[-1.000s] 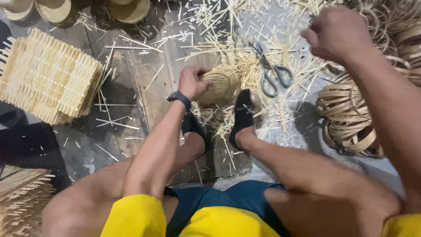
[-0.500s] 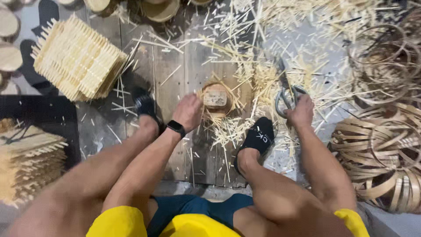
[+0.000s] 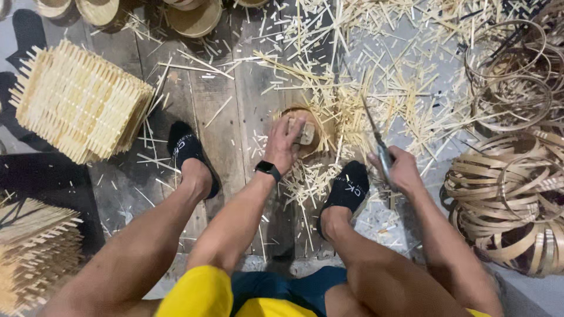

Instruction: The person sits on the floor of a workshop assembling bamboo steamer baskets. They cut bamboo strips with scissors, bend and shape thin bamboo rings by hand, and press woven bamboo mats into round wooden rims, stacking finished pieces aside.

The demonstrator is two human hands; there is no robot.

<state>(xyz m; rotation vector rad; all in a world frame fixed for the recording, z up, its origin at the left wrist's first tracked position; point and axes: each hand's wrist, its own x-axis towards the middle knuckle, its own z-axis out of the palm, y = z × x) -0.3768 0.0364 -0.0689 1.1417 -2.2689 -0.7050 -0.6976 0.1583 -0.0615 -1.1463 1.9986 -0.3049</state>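
Left hand (image 3: pixel 283 144) on round basket (image 3: pixel 302 130); right hand (image 3: pixel 402 170) grips scissors (image 3: pixel 376 141)

No packages, signs or labels show on the floor (image 3: pixel 235 111). The only screen-like thing is 1 small black wrist device (image 3: pixel 268 170) — a dark band on the left forearm, its face turned away, so nothing of a display can be made out.

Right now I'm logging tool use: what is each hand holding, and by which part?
The right hand grips scissors by the handle end, blades pointing away. The left hand presses on a small round bamboo basket from above.
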